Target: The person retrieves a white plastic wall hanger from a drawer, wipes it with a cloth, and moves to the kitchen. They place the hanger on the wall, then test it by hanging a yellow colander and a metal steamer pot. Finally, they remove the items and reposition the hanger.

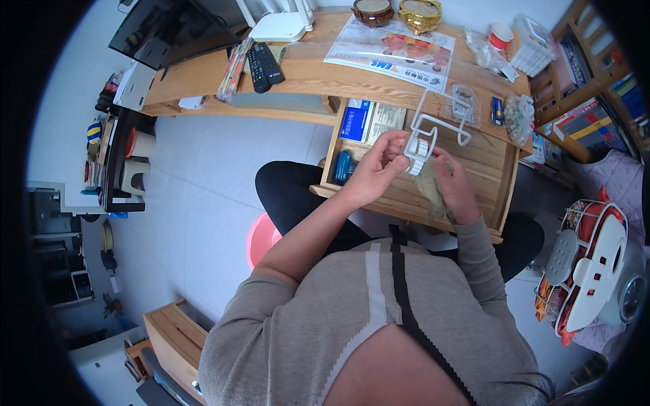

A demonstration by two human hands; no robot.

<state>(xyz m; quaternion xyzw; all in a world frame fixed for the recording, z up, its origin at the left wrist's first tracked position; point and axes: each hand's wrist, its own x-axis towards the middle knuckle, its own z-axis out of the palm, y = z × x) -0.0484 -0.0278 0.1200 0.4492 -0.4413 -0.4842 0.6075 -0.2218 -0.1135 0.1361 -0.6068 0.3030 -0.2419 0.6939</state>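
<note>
My left hand (375, 168) grips a white wire holder (441, 122) by its round ribbed mount (417, 152). The holder's bent wire loops stick up and away over an open wooden drawer (475, 172). Close on the other side is my right hand (456, 189), with a greenish-brown cloth (430, 190) hanging from it. Some right fingertips are hidden behind the holder and the cloth. In the drawer's left part lie a blue-and-white box (356, 122), a pale printed box (386, 122) and a blue object (343, 166).
On the wooden desk (304, 71) are two remote controls (264, 66), a white router (282, 25), a printed sheet (391, 51) and two bowls (373, 11). A clear plastic package (463, 104) lies by the drawer. Right of me stands a wire rack (584, 264). A pink basin (260, 238) is on the floor.
</note>
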